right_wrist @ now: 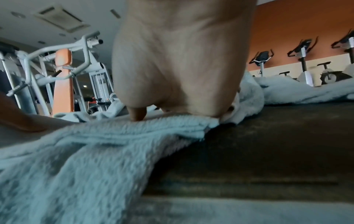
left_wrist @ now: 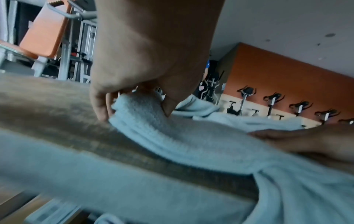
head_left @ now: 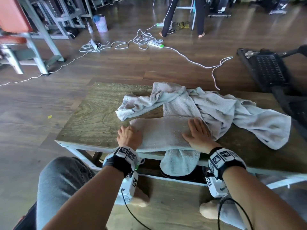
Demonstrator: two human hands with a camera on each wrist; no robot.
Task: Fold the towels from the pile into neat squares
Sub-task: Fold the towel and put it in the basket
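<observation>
A light grey towel (head_left: 162, 131), folded into a long strip, lies along the front of the wooden table (head_left: 93, 117). One flap of it hangs over the front edge (head_left: 179, 161). My left hand (head_left: 129, 135) is at the strip's left end. In the left wrist view the left hand (left_wrist: 134, 106) pinches that layered end of the towel (left_wrist: 172, 136) between thumb and fingers. My right hand (head_left: 197, 130) lies flat on the strip's right part with straight fingers. From the right wrist its palm (right_wrist: 182, 91) presses on the towel (right_wrist: 114, 136). Behind it lies the crumpled pile of towels (head_left: 216, 107).
The pile spreads over the table's back and right side, one towel trailing toward the right front (head_left: 272, 130). White cables and power strips (head_left: 156, 44) lie on the floor beyond. A black machine (head_left: 265, 68) stands at the right. A person's legs (head_left: 167, 22) show far back.
</observation>
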